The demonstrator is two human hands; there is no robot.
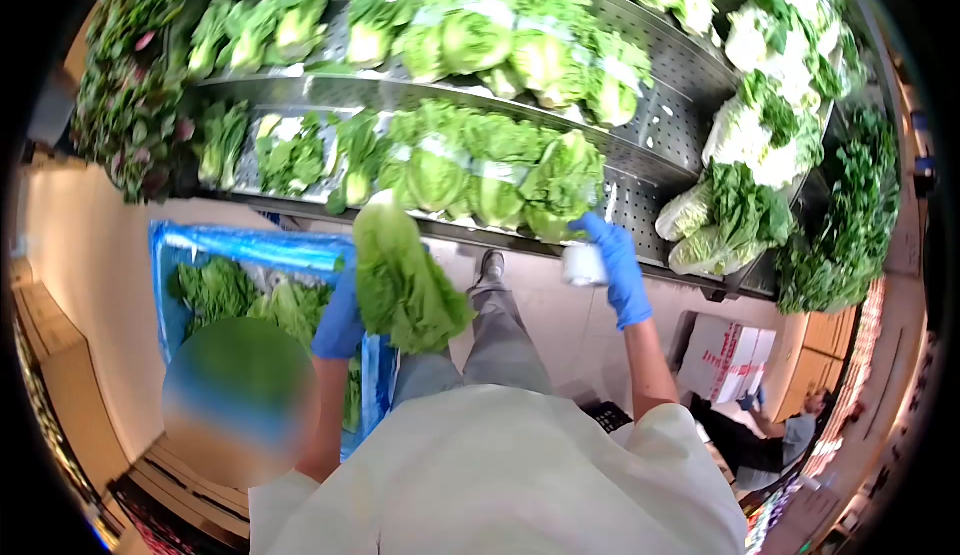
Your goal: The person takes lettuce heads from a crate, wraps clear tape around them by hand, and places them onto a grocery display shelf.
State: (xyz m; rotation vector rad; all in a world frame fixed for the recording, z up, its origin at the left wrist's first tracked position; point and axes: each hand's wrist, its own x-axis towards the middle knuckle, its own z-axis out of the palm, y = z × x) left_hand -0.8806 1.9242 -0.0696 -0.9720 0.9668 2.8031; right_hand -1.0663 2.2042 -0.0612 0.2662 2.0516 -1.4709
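My left hand (pixel 340 317), in a blue glove, grips a head of romaine lettuce (pixel 408 280), its pale base up and its leaves hanging down to the right. Most of those fingers are hidden behind the leaves. My right hand (pixel 620 270), also gloved in blue, holds a white roll (pixel 583 265), perhaps tape, just in front of the lowest shelf. Near that hand, wrapped lettuce heads (pixel 497 180) stand in a row on the shelf. Below and left of my left hand is a blue-lined crate (pixel 235 240) with more leafy lettuce (pixel 215 290) in it.
Tiered metal shelves (pixel 660 105) carry several rows of greens. Napa cabbages (pixel 770 135) are stacked at the right, beside dark leafy bunches (pixel 845 205). A white carton (pixel 725 355) and another person (pixel 775 435) are at lower right. Brown boxes (pixel 75 375) stand at left.
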